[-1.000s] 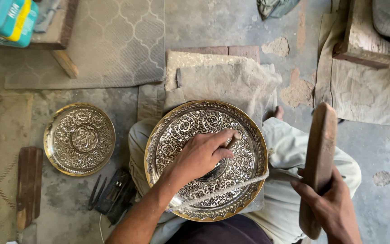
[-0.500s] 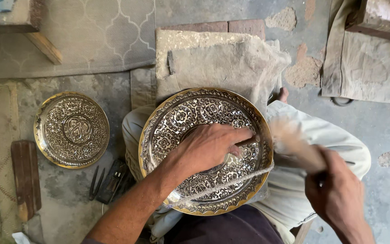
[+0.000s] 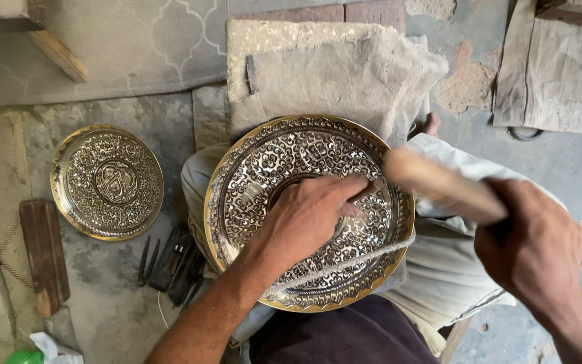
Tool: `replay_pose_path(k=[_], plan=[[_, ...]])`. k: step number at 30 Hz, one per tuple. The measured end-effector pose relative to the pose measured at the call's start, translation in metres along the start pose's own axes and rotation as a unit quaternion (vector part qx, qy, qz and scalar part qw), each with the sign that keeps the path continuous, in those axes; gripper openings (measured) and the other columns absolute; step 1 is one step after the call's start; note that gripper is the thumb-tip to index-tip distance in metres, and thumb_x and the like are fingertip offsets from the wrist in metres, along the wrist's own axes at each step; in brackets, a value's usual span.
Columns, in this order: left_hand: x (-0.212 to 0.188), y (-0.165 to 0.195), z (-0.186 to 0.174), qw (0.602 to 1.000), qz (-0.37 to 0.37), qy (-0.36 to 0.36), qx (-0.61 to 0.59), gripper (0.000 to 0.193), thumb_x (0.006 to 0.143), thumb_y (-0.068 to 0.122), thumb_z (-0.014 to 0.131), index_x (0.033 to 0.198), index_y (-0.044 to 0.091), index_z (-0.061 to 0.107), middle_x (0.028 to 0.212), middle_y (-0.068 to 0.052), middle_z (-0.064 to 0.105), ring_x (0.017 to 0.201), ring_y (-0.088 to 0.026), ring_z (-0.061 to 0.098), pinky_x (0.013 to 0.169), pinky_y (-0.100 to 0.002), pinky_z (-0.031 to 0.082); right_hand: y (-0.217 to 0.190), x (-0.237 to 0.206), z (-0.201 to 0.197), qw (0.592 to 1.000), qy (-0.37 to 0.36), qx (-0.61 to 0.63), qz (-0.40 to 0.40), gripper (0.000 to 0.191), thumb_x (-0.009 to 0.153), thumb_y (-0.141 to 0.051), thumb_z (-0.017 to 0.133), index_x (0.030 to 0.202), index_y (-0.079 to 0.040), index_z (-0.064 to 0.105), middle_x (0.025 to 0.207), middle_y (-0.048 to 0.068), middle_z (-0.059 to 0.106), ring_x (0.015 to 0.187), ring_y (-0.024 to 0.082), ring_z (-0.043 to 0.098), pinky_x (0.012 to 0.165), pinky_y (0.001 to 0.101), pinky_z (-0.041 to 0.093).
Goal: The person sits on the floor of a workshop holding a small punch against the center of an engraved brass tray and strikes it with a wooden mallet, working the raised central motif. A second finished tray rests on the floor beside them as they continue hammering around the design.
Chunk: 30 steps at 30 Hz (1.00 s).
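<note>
A large engraved brass plate (image 3: 257, 168) rests on my lap. My left hand (image 3: 308, 219) lies on its middle, fingers closed around a small punch tool that is mostly hidden under them. My right hand (image 3: 540, 249) grips a wooden mallet (image 3: 439, 185), whose blurred head is over the plate's right rim, just beside my left fingertips. A thin pale cord (image 3: 358, 259) crosses the plate's lower right part.
A smaller engraved brass plate (image 3: 107, 182) lies on the floor to the left. Dark metal tools (image 3: 173, 259) sit between the two plates, a wooden block (image 3: 45, 253) further left. A cloth-covered slab (image 3: 331, 67) lies beyond the big plate.
My right hand has swung the mallet from upright at the right down and left onto the spot by my left fingers. My left hand has stayed on the plate.
</note>
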<state>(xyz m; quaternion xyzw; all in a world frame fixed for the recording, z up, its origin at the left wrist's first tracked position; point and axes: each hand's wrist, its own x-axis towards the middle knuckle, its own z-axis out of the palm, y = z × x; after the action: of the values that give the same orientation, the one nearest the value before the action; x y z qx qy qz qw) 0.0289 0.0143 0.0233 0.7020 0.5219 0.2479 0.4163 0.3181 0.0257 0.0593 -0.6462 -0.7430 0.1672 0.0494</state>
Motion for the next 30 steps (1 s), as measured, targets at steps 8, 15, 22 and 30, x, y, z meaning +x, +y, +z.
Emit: replay_pose_path(k=[8,15,22,30], plan=[[-0.01,-0.001,0.011,0.997,-0.043,0.065,-0.016,0.028,0.094,0.003,0.066,0.122,0.006,0.063,0.103,-0.014,0.076,0.086,-0.026,0.078,0.069,-0.039,0.063,-0.018,0.028,-0.02,0.997,-0.047,-0.043,-0.043,0.049,0.075,-0.004,0.068,0.124,-0.007,0.067,0.099,0.018,0.073,0.079,0.037,0.071,0.072,0.0469,0.056],[-0.021,0.0,0.022,0.986,-0.09,0.136,-0.032,0.029,0.095,0.008,0.068,0.123,0.006,0.063,0.096,-0.012,0.074,0.085,-0.025,0.078,0.065,-0.037,0.063,-0.045,0.045,-0.039,0.993,-0.07,-0.078,-0.046,0.047,0.081,-0.006,0.071,0.128,-0.006,0.065,0.102,0.019,0.072,0.084,0.037,0.072,0.079,0.0474,0.058],[-0.037,0.001,0.033,0.961,-0.097,0.258,-0.017,0.026,0.097,0.016,0.073,0.117,0.004,0.062,0.095,-0.012,0.073,0.083,-0.028,0.074,0.068,-0.041,0.057,-0.075,0.06,-0.049,0.987,-0.086,-0.112,-0.073,0.051,0.081,-0.006,0.076,0.131,-0.004,0.063,0.103,0.018,0.071,0.086,0.034,0.071,0.081,0.0424,0.056],[-0.049,0.001,0.048,0.939,-0.157,0.3,-0.058,0.02,0.102,0.02,0.07,0.101,0.003,0.058,0.087,-0.008,0.068,0.078,-0.023,0.073,0.065,-0.038,0.057,-0.104,0.06,-0.06,0.912,-0.016,-0.262,-0.315,0.059,0.07,-0.014,0.078,0.128,-0.007,0.067,0.092,0.011,0.067,0.077,0.024,0.067,0.076,0.0368,0.053]])
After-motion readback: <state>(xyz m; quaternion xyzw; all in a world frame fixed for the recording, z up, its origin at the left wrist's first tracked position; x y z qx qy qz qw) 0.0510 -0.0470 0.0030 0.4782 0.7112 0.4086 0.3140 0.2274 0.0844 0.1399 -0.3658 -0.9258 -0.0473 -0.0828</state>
